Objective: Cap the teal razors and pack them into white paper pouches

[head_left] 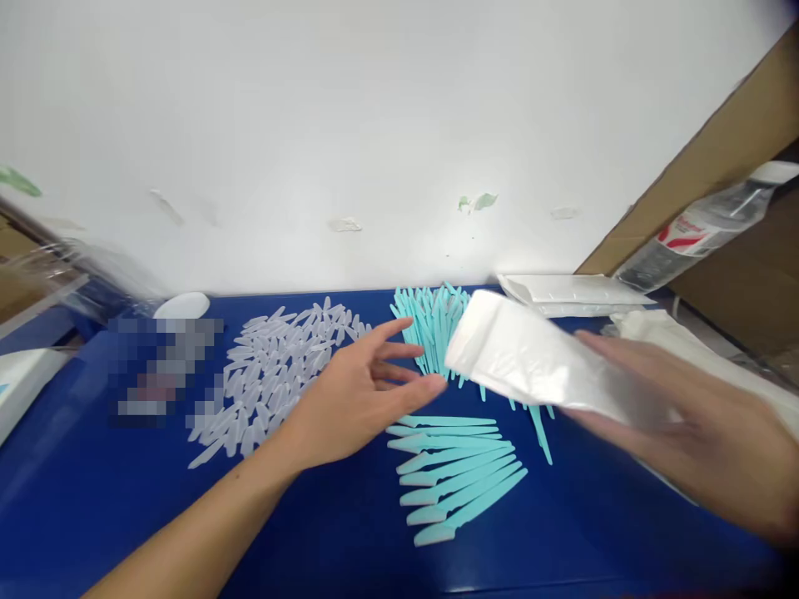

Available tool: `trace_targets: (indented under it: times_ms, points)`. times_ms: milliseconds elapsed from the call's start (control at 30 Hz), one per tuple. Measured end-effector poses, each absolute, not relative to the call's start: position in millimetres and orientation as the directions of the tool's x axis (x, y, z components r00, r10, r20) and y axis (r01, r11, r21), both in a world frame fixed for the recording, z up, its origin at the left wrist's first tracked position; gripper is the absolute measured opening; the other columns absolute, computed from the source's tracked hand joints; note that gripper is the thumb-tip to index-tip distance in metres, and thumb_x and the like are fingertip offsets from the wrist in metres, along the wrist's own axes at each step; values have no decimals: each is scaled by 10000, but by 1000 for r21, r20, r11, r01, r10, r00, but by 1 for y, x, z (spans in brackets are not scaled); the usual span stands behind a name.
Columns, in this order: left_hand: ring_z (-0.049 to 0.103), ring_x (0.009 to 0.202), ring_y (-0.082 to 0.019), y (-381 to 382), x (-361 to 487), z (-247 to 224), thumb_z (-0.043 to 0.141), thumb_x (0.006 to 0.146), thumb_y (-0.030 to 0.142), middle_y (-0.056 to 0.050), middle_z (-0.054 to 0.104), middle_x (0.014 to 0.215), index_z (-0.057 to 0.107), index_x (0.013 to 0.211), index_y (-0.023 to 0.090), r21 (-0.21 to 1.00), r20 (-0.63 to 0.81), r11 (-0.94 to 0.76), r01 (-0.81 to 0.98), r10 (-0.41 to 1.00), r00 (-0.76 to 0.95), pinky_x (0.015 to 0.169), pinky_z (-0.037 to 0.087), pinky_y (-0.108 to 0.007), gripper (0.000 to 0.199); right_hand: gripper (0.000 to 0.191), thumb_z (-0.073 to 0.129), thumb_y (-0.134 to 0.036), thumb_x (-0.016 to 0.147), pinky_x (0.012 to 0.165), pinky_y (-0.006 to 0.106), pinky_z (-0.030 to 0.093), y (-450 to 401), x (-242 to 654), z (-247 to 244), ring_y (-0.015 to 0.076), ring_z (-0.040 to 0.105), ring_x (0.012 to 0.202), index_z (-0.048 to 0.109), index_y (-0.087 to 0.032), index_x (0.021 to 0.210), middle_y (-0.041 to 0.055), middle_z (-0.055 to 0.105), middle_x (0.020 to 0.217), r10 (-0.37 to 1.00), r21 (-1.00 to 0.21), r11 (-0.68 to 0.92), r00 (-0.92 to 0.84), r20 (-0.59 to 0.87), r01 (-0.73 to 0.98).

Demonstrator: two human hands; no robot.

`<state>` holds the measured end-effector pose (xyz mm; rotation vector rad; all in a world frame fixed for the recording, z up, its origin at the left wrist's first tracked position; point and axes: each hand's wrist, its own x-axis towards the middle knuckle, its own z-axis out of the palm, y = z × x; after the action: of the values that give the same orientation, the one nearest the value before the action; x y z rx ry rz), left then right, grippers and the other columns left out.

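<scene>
My left hand [362, 387] hovers over the middle of the table, fingers apart and holding nothing. In my right hand [705, 424], blurred by motion, is a white plastic bag [530, 353], gripped at its right end. Below and between the hands, several turquoise eyebrow razors [462, 474] lie fanned in a row, their wider ends to the left. Behind them is a heap of more turquoise razors [430, 320], partly hidden by the bag. To the left of my left hand spreads a pile of pale translucent caps [275, 366].
White packets [574, 291] lie at the back right, with a whitish bag [674, 341] nearer. A plastic bottle [699, 229] leans by cardboard [699, 150] at the right. A white round lid-like piece [182, 306] sits at the back left. A white wall [374, 125] bounds the blue table [300, 532].
</scene>
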<state>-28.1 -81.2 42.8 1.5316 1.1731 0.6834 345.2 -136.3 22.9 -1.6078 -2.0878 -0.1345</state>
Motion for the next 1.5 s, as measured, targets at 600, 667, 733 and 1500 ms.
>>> trace_targets:
  times_ms: [600, 667, 733, 1500]
  points:
    - [636, 604, -112, -77, 18, 82, 703, 972, 342, 8, 672, 719, 733, 917, 162, 966, -30, -97, 238, 878, 478, 531, 458, -217, 190, 677, 659, -211, 845, 957, 464, 625, -116, 249, 74, 322, 719, 1138, 480, -272, 1495, 107, 706, 1307, 787, -242, 539, -379, 487, 807]
    - [653, 627, -118, -78, 17, 78, 713, 970, 371, 1, 688, 748, 721, 923, 162, 979, -37, -71, 192, 861, 508, 544, 469, -221, 214, 830, 697, -238, 815, 1025, 536, 592, -118, 250, 69, 386, 649, 1278, 376, -248, 1580, 158, 632, 1431, 783, -222, 545, -397, 479, 808]
    - [657, 643, -126, -80, 18, 75, 698, 983, 419, -5, 695, 760, 716, 935, 164, 986, -43, -55, 159, 831, 554, 561, 476, -234, 261, 1032, 727, -250, 784, 1084, 618, 538, -119, 247, 62, 452, 545, 1406, 201, -190, 1669, 229, 531, 1542, 777, -178, 540, -407, 480, 822]
    - [691, 764, -166, -94, -26, 67, 694, 987, 557, -12, 754, 934, 756, 1089, 268, 789, 84, -360, 498, 866, 493, 625, 540, -278, 313, 694, 722, -275, 819, 850, 433, 603, -144, 273, 97, 328, 731, 1099, 471, -307, 1465, 87, 704, 1344, 912, -250, 400, -356, 203, 882]
